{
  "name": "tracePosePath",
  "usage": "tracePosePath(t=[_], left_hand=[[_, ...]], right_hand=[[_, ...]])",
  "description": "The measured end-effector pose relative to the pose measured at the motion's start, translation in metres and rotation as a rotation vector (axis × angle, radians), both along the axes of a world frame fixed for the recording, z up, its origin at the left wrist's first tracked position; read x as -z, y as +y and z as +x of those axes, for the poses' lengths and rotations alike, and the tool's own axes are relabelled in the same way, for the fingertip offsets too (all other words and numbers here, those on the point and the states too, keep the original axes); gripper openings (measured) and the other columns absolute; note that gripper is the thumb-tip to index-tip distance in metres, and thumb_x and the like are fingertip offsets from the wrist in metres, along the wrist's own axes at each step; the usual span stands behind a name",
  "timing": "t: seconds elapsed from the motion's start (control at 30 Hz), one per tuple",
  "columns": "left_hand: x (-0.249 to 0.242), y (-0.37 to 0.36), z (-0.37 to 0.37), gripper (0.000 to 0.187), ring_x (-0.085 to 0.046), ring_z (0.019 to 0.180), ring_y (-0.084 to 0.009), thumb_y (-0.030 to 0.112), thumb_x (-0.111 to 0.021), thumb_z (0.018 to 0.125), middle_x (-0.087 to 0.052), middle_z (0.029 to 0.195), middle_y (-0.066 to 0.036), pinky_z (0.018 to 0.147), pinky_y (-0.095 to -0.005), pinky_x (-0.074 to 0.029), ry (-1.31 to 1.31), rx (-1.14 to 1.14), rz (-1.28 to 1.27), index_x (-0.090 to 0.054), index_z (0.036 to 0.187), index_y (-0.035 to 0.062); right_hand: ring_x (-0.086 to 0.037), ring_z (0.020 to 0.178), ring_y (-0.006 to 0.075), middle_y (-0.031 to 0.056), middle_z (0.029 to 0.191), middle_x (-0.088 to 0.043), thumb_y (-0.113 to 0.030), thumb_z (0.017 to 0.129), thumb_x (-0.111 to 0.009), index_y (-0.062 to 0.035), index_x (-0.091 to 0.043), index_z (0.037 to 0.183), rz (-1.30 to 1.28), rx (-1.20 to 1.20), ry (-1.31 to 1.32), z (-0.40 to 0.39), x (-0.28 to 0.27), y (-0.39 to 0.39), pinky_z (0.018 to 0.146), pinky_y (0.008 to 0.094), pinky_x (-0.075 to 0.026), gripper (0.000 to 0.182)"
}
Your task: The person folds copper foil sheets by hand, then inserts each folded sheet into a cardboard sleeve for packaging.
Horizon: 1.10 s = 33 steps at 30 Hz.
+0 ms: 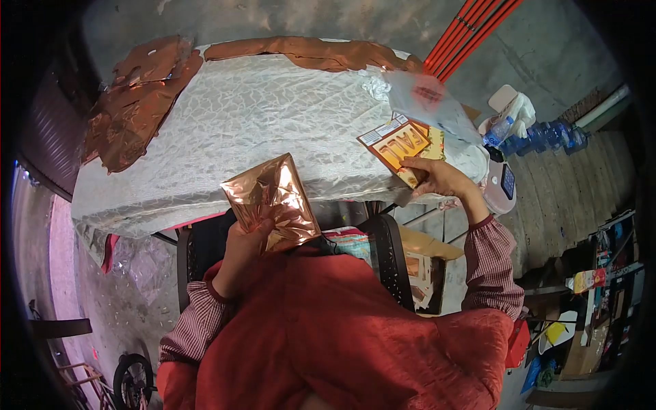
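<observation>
My left hand grips the lower part of a shiny copper-coloured foil packet, which is tilted above my lap at the table's near edge. To the right, my right hand has its fingers closed on the lower corner of a card packet printed "FALL" in orange and brown. A yellowish piece shows behind that card. Just beyond, a clear plastic bag with a red print lies over the table's right end.
Flat copper foil pieces lie on the left of the cloth-covered table; a brown foil strip runs along its far edge. Red poles, water bottles and a pale device with a dark screen are at the right. Below stands a cardboard box.
</observation>
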<state>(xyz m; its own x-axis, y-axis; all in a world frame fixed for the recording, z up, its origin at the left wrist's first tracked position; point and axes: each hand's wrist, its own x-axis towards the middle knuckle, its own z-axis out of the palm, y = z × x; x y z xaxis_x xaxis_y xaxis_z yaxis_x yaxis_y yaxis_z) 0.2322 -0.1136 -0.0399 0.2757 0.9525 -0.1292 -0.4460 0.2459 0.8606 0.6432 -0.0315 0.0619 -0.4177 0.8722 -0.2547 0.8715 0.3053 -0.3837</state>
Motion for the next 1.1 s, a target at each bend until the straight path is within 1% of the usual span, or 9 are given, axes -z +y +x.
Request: tracePosePath(t=[0.1,0.17,0.27,0.4,0.57,0.7,0.77,0.87,1.1], left_hand=[[0.004,0.001,-0.007,0.033,-0.059,0.1,-0.0152,0.013,-0.058,0.093,-0.062,0.113,-0.007,0.087,-0.0288,-0.047,0.082,0.044,-0.015,-0.053,0.122,-0.0008],[0.005,0.002,-0.005,0.034,-0.059,0.101,-0.0159,0.014,-0.058,0.093,-0.061,0.115,-0.008,0.088,-0.0293,-0.048,0.029,0.034,-0.013,-0.053,0.123,-0.0009],[0.007,0.001,-0.003,0.034,-0.059,0.102,-0.0164,0.015,-0.058,0.093,-0.061,0.115,-0.009,0.088,-0.0297,-0.048,-0.055,0.029,-0.022,-0.053,0.123,-0.0011],[0.014,0.003,-0.004,0.033,-0.06,0.099,-0.0158,0.016,-0.059,0.092,-0.062,0.112,-0.008,0.085,-0.0289,-0.049,-0.062,0.002,-0.01,-0.055,0.12,-0.0004],[0.006,0.001,-0.008,0.031,-0.06,0.097,-0.015,0.016,-0.061,0.091,-0.062,0.11,-0.006,0.084,-0.0284,-0.049,0.07,-0.003,-0.049,-0.055,0.118,0.0005],[-0.003,-0.001,-0.003,0.031,-0.059,0.098,-0.0148,0.014,-0.061,0.091,-0.062,0.11,-0.006,0.085,-0.0285,-0.048,-0.115,0.012,-0.009,-0.055,0.118,0.0011],[0.011,0.002,-0.004,0.031,-0.059,0.098,-0.0152,0.014,-0.06,0.091,-0.062,0.11,-0.006,0.086,-0.0291,-0.048,-0.096,-0.006,-0.011,-0.055,0.119,0.0009],[0.019,0.003,-0.007,0.031,-0.059,0.1,-0.0161,0.012,-0.059,0.091,-0.062,0.112,-0.007,0.087,-0.0305,-0.048,-0.073,-0.008,-0.024,-0.054,0.12,0.0002],[0.018,0.002,-0.006,0.032,-0.06,0.101,-0.0169,0.012,-0.057,0.092,-0.061,0.113,-0.008,0.088,-0.032,-0.049,-0.077,0.02,-0.047,-0.053,0.122,-0.0003]], right_hand=[[-0.059,0.107,0.0278,0.018,0.12,-0.059,-0.022,0.069,-0.082,-0.0066,-0.044,0.135,-0.172,0.088,0.094,-0.008,-0.007,-0.002,0.092,0.0338,-0.046,0.078],[-0.059,0.107,0.0297,0.0202,0.118,-0.06,-0.036,0.071,-0.08,-0.0027,-0.046,0.133,0.104,0.073,-0.082,-0.013,0.004,-0.003,0.091,0.0352,-0.046,0.078],[-0.06,0.107,0.0317,0.0195,0.117,-0.061,-0.045,0.071,-0.077,-0.001,-0.047,0.131,0.14,0.146,-0.17,-0.023,0.009,-0.002,0.091,0.0361,-0.046,0.081],[-0.061,0.105,0.0301,0.0188,0.115,-0.062,-0.039,0.073,-0.077,-0.0007,-0.048,0.13,0.051,0.183,-0.195,-0.03,-0.002,0.001,0.091,0.0351,-0.046,0.075],[-0.061,0.105,0.0256,0.0177,0.114,-0.063,-0.032,0.073,-0.079,0.0006,-0.051,0.127,-0.079,0.232,0.066,-0.015,-0.005,0.008,0.091,0.0328,-0.046,0.069],[-0.061,0.104,0.026,0.0172,0.115,-0.062,-0.03,0.073,-0.079,0.0,-0.05,0.128,-0.085,0.248,0.071,-0.02,-0.003,0.007,0.091,0.0324,-0.046,0.069],[-0.061,0.103,0.0257,0.0169,0.115,-0.062,-0.027,0.073,-0.079,-0.0002,-0.049,0.128,0.068,0.124,-0.109,-0.025,0.001,0.005,0.091,0.0317,-0.046,0.067],[-0.06,0.104,0.0256,0.0165,0.114,-0.062,-0.023,0.074,-0.077,0.0,-0.048,0.127,0.007,0.187,-0.136,-0.033,-0.003,0.003,0.091,0.0312,-0.046,0.065],[-0.06,0.104,0.0229,0.0155,0.113,-0.063,-0.021,0.075,-0.075,-0.0001,-0.049,0.126,-0.018,0.145,-0.006,-0.019,-0.002,0.008,0.091,0.0315,-0.046,0.061]])
